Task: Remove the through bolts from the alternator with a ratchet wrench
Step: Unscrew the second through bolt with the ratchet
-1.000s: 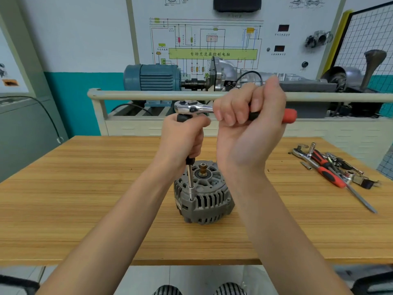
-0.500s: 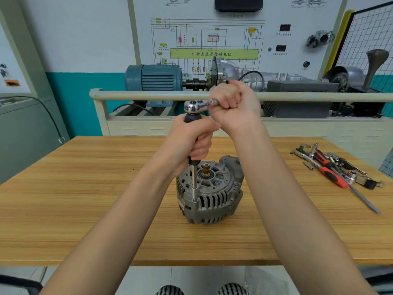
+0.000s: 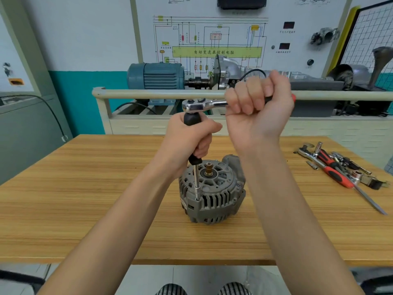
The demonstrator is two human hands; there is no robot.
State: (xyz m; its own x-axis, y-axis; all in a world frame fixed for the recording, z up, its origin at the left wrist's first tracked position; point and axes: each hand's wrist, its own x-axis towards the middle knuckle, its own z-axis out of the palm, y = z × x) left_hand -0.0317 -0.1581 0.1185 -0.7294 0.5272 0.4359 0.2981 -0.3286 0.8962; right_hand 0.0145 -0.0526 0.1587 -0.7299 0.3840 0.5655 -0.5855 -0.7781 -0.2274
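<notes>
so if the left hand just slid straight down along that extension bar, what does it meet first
Probably the alternator. The left hand grips the black handle of the extension bar, which runs down to the housing's near-left edge, with only bare shaft between.

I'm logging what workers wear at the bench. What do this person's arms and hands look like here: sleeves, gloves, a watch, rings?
Both forearms are bare up to the frame's edge; no sleeve shows. The left hand and the right hand wear no gloves. No watch, band or ring is visible on the wrists or on the fingers that show. Nails look short and unpainted.
</notes>
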